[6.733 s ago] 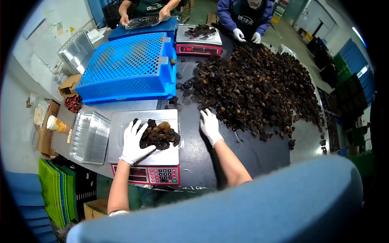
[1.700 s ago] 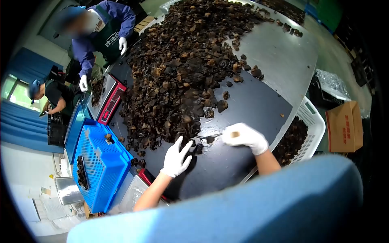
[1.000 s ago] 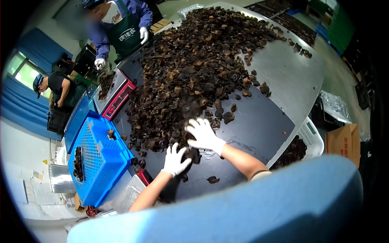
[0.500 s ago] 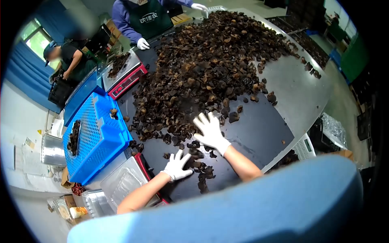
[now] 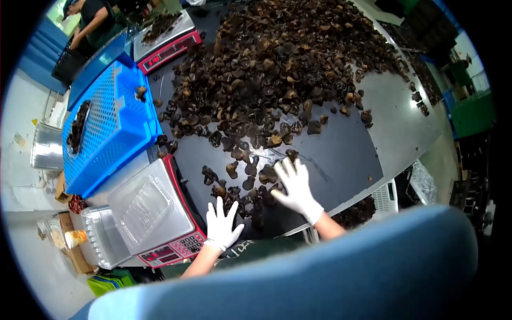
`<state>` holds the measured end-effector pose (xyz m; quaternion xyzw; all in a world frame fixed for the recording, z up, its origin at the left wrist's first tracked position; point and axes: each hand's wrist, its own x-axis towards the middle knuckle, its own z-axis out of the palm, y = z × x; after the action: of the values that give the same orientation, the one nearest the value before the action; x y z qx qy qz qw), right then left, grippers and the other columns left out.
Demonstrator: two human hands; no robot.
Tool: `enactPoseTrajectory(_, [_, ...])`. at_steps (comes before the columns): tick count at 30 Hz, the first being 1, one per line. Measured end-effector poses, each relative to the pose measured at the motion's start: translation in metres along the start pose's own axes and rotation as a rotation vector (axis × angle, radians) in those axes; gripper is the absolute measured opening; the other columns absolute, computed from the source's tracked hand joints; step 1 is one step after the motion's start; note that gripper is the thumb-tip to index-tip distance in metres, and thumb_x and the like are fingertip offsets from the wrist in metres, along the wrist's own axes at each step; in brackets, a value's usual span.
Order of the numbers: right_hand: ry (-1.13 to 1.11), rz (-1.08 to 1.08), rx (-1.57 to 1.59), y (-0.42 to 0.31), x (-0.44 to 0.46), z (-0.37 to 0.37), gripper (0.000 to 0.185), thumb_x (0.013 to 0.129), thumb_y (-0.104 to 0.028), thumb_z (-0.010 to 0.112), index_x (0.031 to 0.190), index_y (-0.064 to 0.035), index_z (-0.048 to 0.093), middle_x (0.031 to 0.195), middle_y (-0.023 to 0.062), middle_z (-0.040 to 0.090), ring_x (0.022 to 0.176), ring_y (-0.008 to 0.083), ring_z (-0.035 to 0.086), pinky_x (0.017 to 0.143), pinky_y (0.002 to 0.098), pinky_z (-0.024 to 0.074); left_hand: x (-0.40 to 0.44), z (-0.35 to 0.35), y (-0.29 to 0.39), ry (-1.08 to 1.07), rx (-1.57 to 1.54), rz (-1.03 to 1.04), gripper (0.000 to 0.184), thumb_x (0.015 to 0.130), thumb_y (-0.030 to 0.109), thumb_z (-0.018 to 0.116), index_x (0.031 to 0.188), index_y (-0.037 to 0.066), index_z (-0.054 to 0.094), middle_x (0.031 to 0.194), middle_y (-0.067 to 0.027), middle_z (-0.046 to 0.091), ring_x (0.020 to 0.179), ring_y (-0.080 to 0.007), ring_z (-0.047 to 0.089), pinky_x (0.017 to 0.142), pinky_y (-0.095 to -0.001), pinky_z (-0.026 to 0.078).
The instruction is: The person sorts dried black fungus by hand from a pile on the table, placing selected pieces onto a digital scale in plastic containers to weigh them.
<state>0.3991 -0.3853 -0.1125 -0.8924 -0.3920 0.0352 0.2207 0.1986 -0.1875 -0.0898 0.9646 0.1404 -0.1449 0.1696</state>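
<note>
Loosely clustered on the desk (image 5: pixel 346 154), between left hand (image 5: pixel 221 226) and right hand (image 5: pixel 300 193): wood ear mushrooms (image 5: pixel 268 174). Fingers splayed wide on both grips, apparently holding nothing; contact hard to tell. Looks light, rubbery, perhaps slippery; probably best scooped from beneath. On the near scale (image 5: pixel 175 224), a transparent plastic tray (image 5: pixel 146 205); in the white basket (image 5: pixel 394 193), more dark pieces (image 5: pixel 360 210); atop the blue crate (image 5: pixel 130 125), a mushroom pack (image 5: pixel 80 125).
</note>
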Motion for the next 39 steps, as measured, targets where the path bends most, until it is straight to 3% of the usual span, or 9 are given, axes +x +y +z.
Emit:
enactPoseTrajectory(4, [-0.177, -0.347, 0.128, -0.027, -0.03, -0.004, 0.054, 0.077, -0.033, 0.072, 0.127, -0.0184, 0.06, 0.143, 0.0176, 0.044, 0.134, 0.0431, 0.035, 0.11, 0.0606, 0.0241, -0.013, 0.018, -0.012, 0.069, -0.171, 0.098, 0.051, 0.078, 0.03, 0.073, 0.123, 0.013, 0.059, 0.146, -0.032, 0.033, 0.131, -0.0562, 0.033, 0.109, -0.0545, 0.032])
enactPoseTrajectory(12, [0.356, 0.001, 0.134, 0.007, -0.029, -0.026, 0.023, 0.07, -0.006, 0.072, 0.092, -0.0114, 0.066, 0.11, 0.0078, 0.062, 0.108, 0.0311, 0.054, 0.095, 0.0421, 0.0391, -0.012, 0.015, -0.014, 0.273, -0.25, 0.056, 0.031, 0.076, 0.02, 0.072, 0.1, 0.005, 0.061, 0.126, -0.0278, 0.052, 0.116, -0.0442, 0.05, 0.099, -0.0489, 0.042])
enactPoseTrajectory(16, [0.345, -0.22, 0.423, -0.031, -0.001, -0.017, 0.016, 0.069, 0.001, 0.07, 0.082, -0.0089, 0.069, 0.069, 0.0064, 0.066, 0.062, 0.026, 0.063, 0.06, 0.0374, 0.0485, 0.006, 0.008, -0.01, 0.359, -0.278, 0.065, 0.026, 0.077, 0.019, 0.07, 0.098, 0.006, 0.061, 0.117, -0.0207, 0.056, 0.106, -0.038, 0.054, 0.09, -0.0458, 0.046])
enactPoseTrajectory(21, [0.079, -0.222, 0.077, -0.081, 0.01, 0.02, 0.026, 0.073, -0.019, 0.073, 0.097, -0.0123, 0.067, 0.099, 0.0011, 0.058, 0.104, 0.0255, 0.05, 0.093, 0.0428, 0.0357, 0.01, 0.012, -0.014, 0.168, -0.24, 0.022, 0.025, 0.078, 0.021, 0.071, 0.095, 0.005, 0.063, 0.113, -0.0198, 0.056, 0.102, -0.0373, 0.056, 0.089, -0.044, 0.047])
enactPoseTrajectory(25, [0.037, -0.297, 0.141, -0.073, 0.017, 0.026, 0.022, 0.069, -0.019, 0.072, 0.09, -0.0162, 0.067, 0.099, 0.0005, 0.057, 0.104, 0.0246, 0.05, 0.094, 0.0444, 0.0335, 0.002, 0.012, -0.018, 0.165, -0.229, 0.043, 0.022, 0.078, 0.021, 0.071, 0.091, 0.005, 0.063, 0.113, -0.0203, 0.057, 0.1, -0.0381, 0.057, 0.087, -0.0446, 0.048])
enactPoseTrajectory(31, [-0.268, 0.209, 1.243, -0.011, 0.006, -0.093, 0.022, 0.087, -0.022, 0.06, 0.08, -0.0023, 0.066, 0.085, 0.0095, 0.07, 0.081, 0.0233, 0.068, 0.07, 0.0332, 0.0521, -0.004, 0.013, -0.021, 0.262, -0.294, 0.053, 0.019, 0.079, 0.02, 0.07, 0.088, 0.006, 0.061, 0.106, -0.0171, 0.057, 0.092, -0.0363, 0.058, 0.08, -0.0446, 0.049])
enactPoseTrajectory(35, [-0.356, -0.927, 2.174, 0.032, 0.004, -0.102, 0.038, 0.097, -0.036, 0.052, 0.077, -0.0055, 0.063, 0.062, 0.007, 0.064, 0.057, 0.0221, 0.063, 0.051, 0.0327, 0.047, 0.006, -0.002, -0.018, 0.258, -0.306, 0.052, 0.015, 0.079, 0.018, 0.068, 0.086, 0.007, 0.06, 0.096, -0.0142, 0.055, 0.086, -0.034, 0.057, 0.074, -0.0439, 0.048])
enactPoseTrajectory(37, [0.016, -0.356, 2.078, 0.028, -0.008, -0.094, 0.04, 0.095, -0.039, 0.056, 0.079, -0.0039, 0.061, 0.077, 0.009, 0.068, 0.071, 0.0226, 0.064, 0.063, 0.0308, 0.047, 0.014, -0.012, -0.014, 0.365, -0.282, 0.074, 0.013, 0.079, 0.016, 0.067, 0.086, 0.007, 0.06, 0.096, -0.0135, 0.055, 0.087, -0.0331, 0.056, 0.075, -0.0441, 0.047])
enactPoseTrajectory(39, [0.08, 0.324, 1.241, 0.013, 0.0, -0.094, 0.019, 0.089, -0.019, 0.064, 0.085, -0.0004, 0.066, 0.087, 0.0075, 0.068, 0.082, 0.0165, 0.062, 0.077, 0.0301, 0.0492, 0.024, -0.016, -0.012, 0.497, -0.233, 0.127, 0.018, 0.078, 0.015, 0.068, 0.093, 0.007, 0.064, 0.106, -0.0143, 0.058, 0.099, -0.0351, 0.056, 0.086, -0.0439, 0.046])
